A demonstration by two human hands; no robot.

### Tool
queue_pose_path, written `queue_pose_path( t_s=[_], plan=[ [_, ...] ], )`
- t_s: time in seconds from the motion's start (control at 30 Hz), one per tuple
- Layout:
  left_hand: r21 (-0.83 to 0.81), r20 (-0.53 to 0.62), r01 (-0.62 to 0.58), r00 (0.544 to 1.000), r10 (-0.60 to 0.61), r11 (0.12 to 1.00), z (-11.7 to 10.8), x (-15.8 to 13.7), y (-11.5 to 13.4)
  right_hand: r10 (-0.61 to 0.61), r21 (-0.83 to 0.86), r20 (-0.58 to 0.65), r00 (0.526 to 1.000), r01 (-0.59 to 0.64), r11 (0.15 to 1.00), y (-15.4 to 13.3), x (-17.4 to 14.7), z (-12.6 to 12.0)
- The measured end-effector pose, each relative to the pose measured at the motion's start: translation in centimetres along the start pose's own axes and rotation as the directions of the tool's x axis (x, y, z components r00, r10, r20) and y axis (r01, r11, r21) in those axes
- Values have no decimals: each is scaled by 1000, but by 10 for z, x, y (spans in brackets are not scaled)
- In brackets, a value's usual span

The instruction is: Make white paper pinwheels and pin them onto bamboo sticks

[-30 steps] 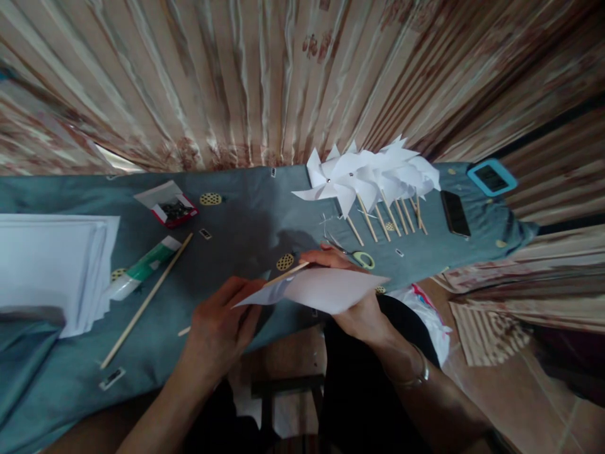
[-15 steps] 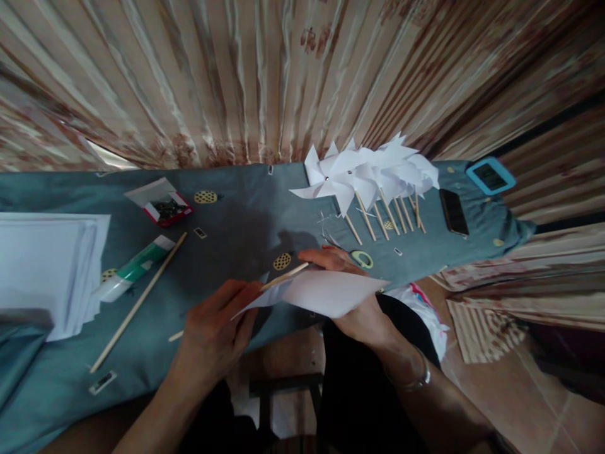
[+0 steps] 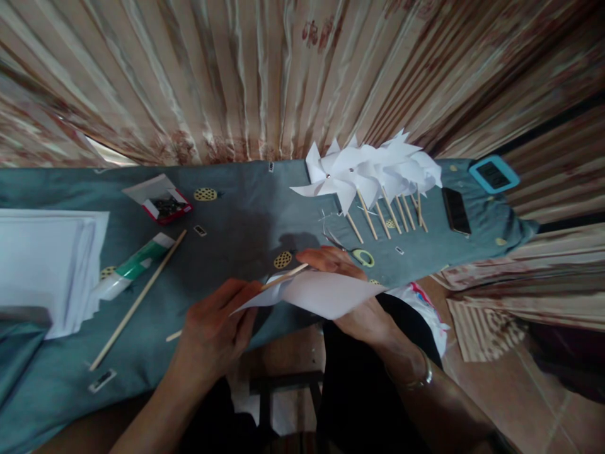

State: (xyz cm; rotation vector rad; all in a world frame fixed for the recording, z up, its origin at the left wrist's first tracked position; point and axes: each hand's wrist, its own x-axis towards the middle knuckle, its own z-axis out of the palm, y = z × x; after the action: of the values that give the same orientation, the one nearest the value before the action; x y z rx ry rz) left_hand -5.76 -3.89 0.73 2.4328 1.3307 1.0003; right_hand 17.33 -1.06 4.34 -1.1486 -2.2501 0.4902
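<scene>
"Two hands at work. What does the left hand (image 3: 212, 321) have?"

"It's closed around a wooden stick (image 3: 283, 277), whose middle vanishes inside the grip. Both ends show, one by each hand."

"And the right hand (image 3: 366, 318)?"

"Fingers partly curled behind the white paper (image 3: 333, 293), tips near the stick's upper end. The thumb is covered, so I can't tell how tightly it grips."

"Where's that paper?"

"Between the hands, over the front edge of the bench (image 3: 246, 214). It hides any join with the stick."

"Anything else half seen?"

"The scissors (image 3: 363, 257) show one yellow-green loop; the right hand is in the way. Finished pinwheels (image 3: 373, 170) overlap too much to count. The paper stack (image 3: 38, 265) runs off the left edge, and the dark bits in the red box (image 3: 165, 208) are too small to make out."
</scene>
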Motion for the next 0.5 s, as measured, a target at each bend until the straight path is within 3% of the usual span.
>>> queue_pose_path(
  t_s=[0.5],
  plan=[
    [-8, 34, 35, 999, -35, 999, -3, 1, 2, 14, -58, 70, 997, -9, 998, 1, -2, -1]
  ],
)
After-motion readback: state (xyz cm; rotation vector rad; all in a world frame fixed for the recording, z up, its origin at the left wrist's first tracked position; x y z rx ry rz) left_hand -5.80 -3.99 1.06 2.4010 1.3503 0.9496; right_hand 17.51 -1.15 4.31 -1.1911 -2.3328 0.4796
